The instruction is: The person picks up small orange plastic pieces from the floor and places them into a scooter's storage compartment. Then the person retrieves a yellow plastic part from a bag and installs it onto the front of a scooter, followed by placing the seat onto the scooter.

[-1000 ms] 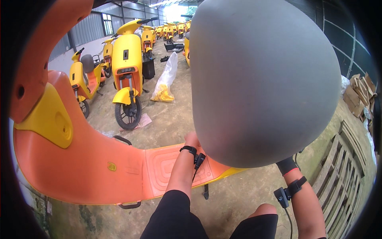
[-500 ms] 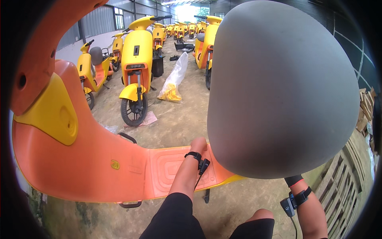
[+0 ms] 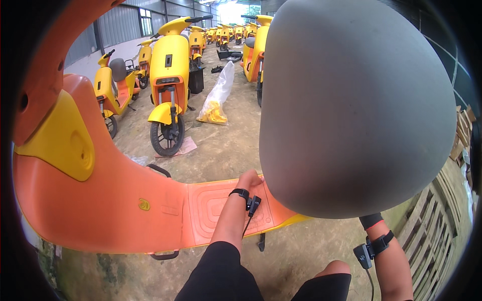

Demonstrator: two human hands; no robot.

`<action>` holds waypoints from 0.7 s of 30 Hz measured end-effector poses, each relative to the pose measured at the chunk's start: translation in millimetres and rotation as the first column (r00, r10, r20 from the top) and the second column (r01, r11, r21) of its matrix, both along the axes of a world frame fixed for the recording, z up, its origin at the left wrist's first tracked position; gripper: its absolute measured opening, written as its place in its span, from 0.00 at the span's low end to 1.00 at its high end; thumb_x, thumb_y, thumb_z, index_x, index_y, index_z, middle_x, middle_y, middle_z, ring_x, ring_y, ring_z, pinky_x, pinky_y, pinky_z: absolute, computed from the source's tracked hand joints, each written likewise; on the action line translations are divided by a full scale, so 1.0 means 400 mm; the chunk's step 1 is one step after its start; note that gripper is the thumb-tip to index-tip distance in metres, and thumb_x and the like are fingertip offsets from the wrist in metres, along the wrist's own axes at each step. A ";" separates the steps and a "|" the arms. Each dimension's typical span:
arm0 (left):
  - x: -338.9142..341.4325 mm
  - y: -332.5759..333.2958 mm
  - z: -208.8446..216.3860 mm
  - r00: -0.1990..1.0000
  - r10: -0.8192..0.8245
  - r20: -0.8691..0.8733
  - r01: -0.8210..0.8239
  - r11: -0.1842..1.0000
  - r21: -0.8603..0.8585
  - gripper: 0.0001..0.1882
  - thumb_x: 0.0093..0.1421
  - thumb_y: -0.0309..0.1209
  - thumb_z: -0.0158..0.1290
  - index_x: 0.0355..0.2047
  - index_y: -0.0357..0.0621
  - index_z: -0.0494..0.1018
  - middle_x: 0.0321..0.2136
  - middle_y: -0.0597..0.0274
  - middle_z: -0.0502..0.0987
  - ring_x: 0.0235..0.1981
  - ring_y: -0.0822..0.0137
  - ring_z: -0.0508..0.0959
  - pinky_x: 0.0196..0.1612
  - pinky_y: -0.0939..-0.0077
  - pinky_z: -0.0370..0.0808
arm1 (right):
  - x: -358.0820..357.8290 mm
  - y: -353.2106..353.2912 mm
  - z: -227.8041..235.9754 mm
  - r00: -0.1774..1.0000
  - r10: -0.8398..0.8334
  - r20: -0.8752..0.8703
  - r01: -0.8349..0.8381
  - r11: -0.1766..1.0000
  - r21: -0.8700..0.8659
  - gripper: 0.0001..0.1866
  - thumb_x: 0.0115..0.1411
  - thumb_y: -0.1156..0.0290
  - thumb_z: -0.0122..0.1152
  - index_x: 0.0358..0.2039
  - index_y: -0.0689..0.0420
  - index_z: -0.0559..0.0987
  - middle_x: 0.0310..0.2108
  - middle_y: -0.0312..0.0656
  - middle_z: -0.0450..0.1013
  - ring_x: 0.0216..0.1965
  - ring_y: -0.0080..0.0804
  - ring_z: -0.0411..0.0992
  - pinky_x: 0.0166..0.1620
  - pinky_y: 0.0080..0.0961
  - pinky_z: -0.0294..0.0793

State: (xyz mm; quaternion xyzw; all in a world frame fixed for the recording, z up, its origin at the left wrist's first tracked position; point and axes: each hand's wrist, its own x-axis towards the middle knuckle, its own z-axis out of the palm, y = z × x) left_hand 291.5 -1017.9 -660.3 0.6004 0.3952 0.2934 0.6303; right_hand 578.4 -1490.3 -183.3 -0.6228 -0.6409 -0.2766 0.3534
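An electric scooter with an orange footboard (image 3: 206,213) and an orange front panel (image 3: 108,200) stands sideways before me. Its large grey seat (image 3: 356,110) fills the right side of the view. My left hand (image 3: 249,178) is closed over the rear part of the footboard, close to the seat's left edge; whatever its fingers hold is too small or hidden to make out. Of my right hand (image 3: 371,221), only the black glove's cuff area shows below the seat. The seat hides the fingers of that hand. A strap with a small device circles each wrist.
A yellow scooter (image 3: 168,75) faces me ahead, with more in rows behind. A clear plastic bag (image 3: 217,100) with yellow pieces lies on the concrete floor. Wooden pallets (image 3: 427,236) lie at the right. A black kickstand (image 3: 261,242) sticks out below the footboard.
My left hand has shifted slightly and turned, showing more of its thumb side by the seat. My right hand stays under the seat. The whole view has moved a little.
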 end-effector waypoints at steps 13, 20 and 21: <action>-0.053 -0.180 0.234 0.949 0.049 -0.310 -0.001 0.988 0.154 0.33 0.60 0.58 0.52 0.51 0.42 0.76 0.49 0.46 0.78 0.52 0.49 0.77 0.52 0.62 0.74 | -0.001 0.014 0.004 1.000 0.024 -0.011 -0.024 1.000 0.000 0.14 0.56 0.59 0.59 0.36 0.57 0.78 0.32 0.46 0.76 0.37 0.48 0.74 0.44 0.42 0.71; -0.147 -0.390 0.474 0.942 0.297 -0.160 -0.221 0.902 0.371 0.31 0.71 0.50 0.38 0.53 0.30 0.72 0.51 0.35 0.75 0.56 0.49 0.74 0.58 0.61 0.69 | -0.014 0.045 0.007 0.992 0.054 -0.110 -0.057 0.998 -0.016 0.13 0.55 0.60 0.59 0.34 0.56 0.79 0.30 0.46 0.76 0.35 0.48 0.74 0.43 0.43 0.71; -0.166 -0.449 0.509 0.900 0.356 -0.253 -0.205 0.855 0.476 0.30 0.71 0.49 0.38 0.53 0.29 0.71 0.51 0.35 0.75 0.56 0.49 0.75 0.58 0.61 0.70 | -0.018 0.046 0.012 0.989 0.062 -0.136 -0.065 0.998 -0.021 0.13 0.55 0.60 0.59 0.33 0.56 0.79 0.30 0.46 0.76 0.35 0.48 0.74 0.43 0.43 0.71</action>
